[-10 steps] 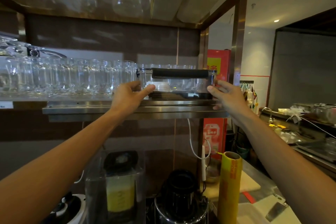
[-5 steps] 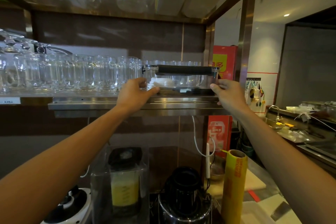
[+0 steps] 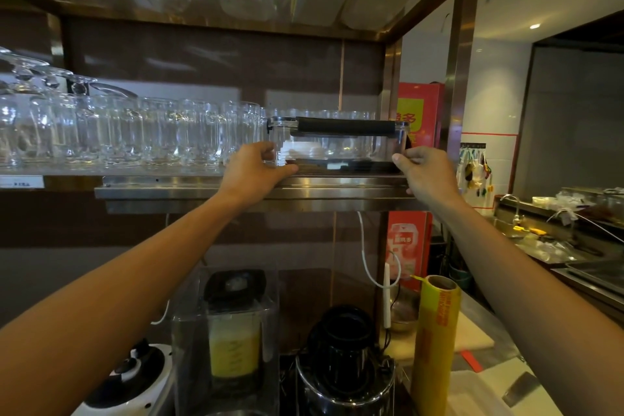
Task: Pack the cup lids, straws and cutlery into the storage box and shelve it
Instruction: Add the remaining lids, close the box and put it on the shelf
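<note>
The clear storage box (image 3: 337,149) with a black lid and clasp sits on the steel shelf (image 3: 256,187) at its right end, next to a row of glasses. White cup lids show through its left wall; dark items lie along its bottom. My left hand (image 3: 258,170) grips the box's left end, thumb under the front corner. The box's right end is pinched by the fingers of my right hand (image 3: 427,174). Both arms reach up from below.
Rows of glass mugs (image 3: 135,132) fill the shelf left of the box. More glassware hangs above. Below stand a blender (image 3: 233,341), a black juicer (image 3: 344,358) and a yellow cling-film roll (image 3: 435,341). A red carton (image 3: 418,115) stands behind the right post.
The box has slid further back onto the shelf and now rests on it. Both hands stayed at its ends, my left thumb moving to the front corner.
</note>
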